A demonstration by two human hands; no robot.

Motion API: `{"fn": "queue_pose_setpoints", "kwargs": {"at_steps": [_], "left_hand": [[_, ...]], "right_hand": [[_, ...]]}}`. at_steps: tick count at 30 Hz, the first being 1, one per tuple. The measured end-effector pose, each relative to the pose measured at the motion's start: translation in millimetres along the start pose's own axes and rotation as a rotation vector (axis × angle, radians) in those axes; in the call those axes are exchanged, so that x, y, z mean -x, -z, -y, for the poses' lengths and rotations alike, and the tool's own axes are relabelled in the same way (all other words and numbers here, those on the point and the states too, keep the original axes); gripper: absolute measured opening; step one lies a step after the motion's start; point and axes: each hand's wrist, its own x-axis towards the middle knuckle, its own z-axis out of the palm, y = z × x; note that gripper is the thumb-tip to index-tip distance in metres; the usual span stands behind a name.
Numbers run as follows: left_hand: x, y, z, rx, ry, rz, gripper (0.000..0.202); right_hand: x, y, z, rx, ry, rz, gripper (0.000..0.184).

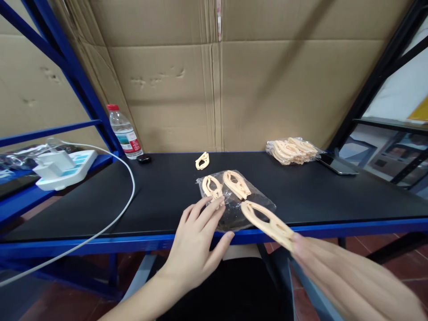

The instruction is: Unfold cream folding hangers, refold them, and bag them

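Observation:
My left hand (197, 240) lies open, fingers spread, on the near edge of a clear plastic bag (234, 209) on the black table (334, 196). Two peach plastic clips (212, 186) (236, 183) rest on the bag. My right hand (331, 267), blurred by motion, grips a third peach clip (265, 222) by its near end and holds it over the bag's right corner. A single loose clip (202, 161) lies farther back.
A sealed bag of several clips (292, 150) sits at the back right beside a phone (337, 165). A water bottle (124, 132) and a small black object (143, 158) stand back left. A white power strip (65, 168) and its cable (127, 196) lie at left. Cardboard walls the back.

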Motion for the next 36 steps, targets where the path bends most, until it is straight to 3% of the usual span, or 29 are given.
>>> {"fn": "queue_pose_setpoints", "kwargs": {"at_steps": [3, 7, 11, 17, 28, 36], "left_hand": [[-0.6, -3.1, -4.2, -0.076, 0.008, -0.003, 0.048], [-0.8, -3.3, -8.8, -0.127, 0.029, -0.041, 0.043], [0.8, -1.2, -12.7, -0.17, 0.079, -0.04, 0.044], [6.2, -2.7, -12.8, -0.166, 0.071, -0.071, 0.05], [12.9, -13.5, -6.5, -0.041, 0.092, -0.104, 0.061], [16.0, -12.9, 2.9, 0.076, 0.068, -0.114, 0.062]], "right_hand": [[-24.9, -28.5, 4.4, 0.022, 0.144, 0.022, 0.054], [-52.6, -58.0, 1.8, 0.021, 0.232, -0.096, 0.05], [-71.1, -71.6, 1.0, 0.042, 0.317, -0.186, 0.035], [-93.2, -82.7, 6.7, 0.104, 0.36, -0.179, 0.029], [-124.8, -122.6, 15.2, 0.146, 0.214, -0.022, 0.024], [-128.1, -128.7, 17.3, 0.101, 0.148, 0.153, 0.02]]}}
